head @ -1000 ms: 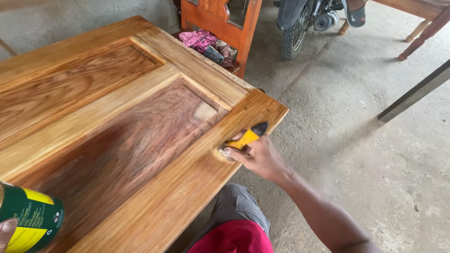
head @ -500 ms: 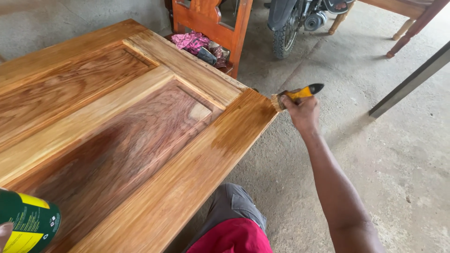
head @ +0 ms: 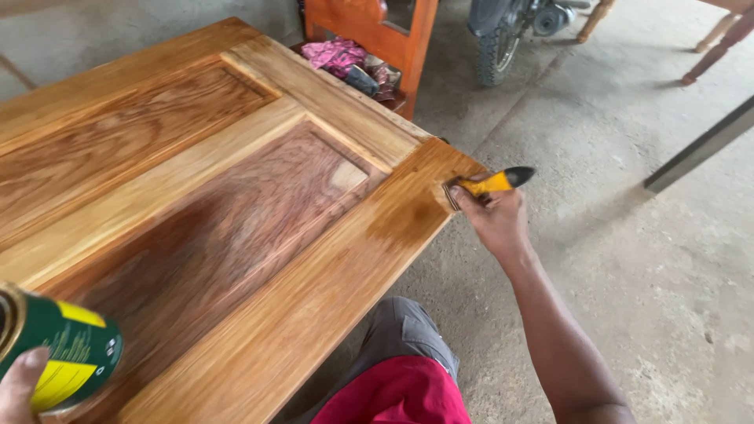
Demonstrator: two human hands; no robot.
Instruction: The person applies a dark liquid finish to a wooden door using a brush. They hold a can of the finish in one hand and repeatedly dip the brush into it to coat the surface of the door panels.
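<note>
A panelled wooden door (head: 236,220) lies flat, its grain glossy and partly darkened by wet finish near the right corner. My right hand (head: 495,220) grips a yellow-handled paintbrush (head: 487,185) with a black tip, its bristles touching the door's right corner edge. At the bottom left my left hand (head: 20,385) holds a green and yellow tin (head: 59,353) tilted on its side above the door's near end. My knee in grey trousers and a red garment (head: 400,385) show below the door's edge.
An orange wooden chair (head: 369,31) with pink cloth (head: 334,55) on it stands behind the door. A motorcycle wheel (head: 499,43) is at the top. Furniture legs (head: 719,35) and a grey bar (head: 699,149) lie at the right on the concrete floor (head: 628,259).
My right hand swept the brush from the door's stile out past the corner, then came back so the bristles touch the corner edge. The tin stays in my left hand.
</note>
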